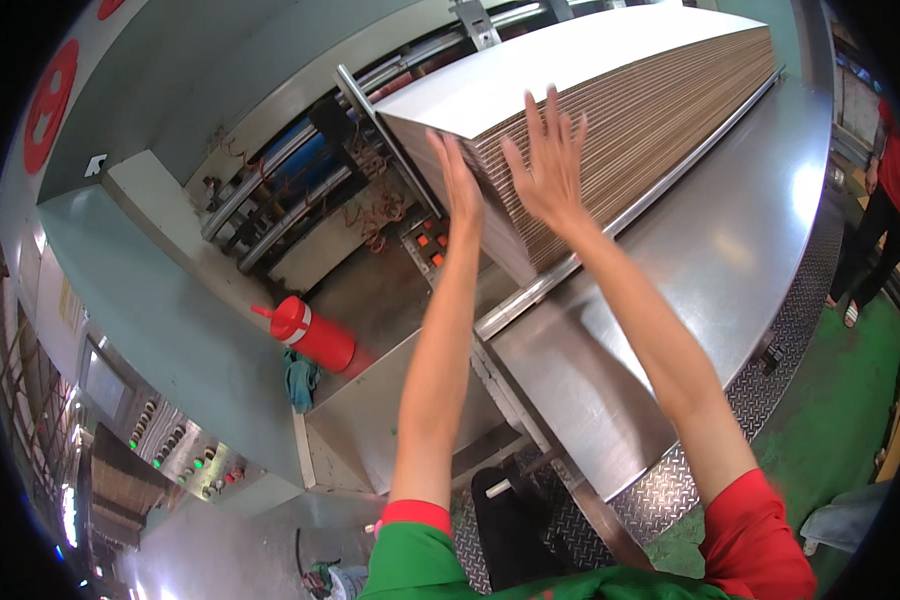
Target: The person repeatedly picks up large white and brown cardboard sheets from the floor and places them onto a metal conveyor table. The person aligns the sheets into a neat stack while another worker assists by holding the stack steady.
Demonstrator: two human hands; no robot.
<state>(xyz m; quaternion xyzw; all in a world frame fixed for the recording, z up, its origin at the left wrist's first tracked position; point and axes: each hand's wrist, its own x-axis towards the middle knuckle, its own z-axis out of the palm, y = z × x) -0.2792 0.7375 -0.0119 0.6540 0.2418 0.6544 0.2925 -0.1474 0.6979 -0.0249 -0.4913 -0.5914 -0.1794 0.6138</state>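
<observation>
A tall stack of corrugated cardboard sheets [650, 110], white on top with brown fluted edges, stands on the machine's metal feed table. My left hand [457, 185] lies flat along the stack's left end near the top corner, fingers stretched out and close together. On the long front side, my right hand [550, 165] is spread against or just in front of the sheet edges by the same corner; whether it touches I cannot tell. Neither hand holds anything.
A steel side table [710, 240] runs along the right. A red bottle [313, 335] and a teal cloth [300, 380] sit at the left, above a control panel [185, 450]. Machine rollers [290, 165] lie behind. Another person [882, 190] stands far right on green floor.
</observation>
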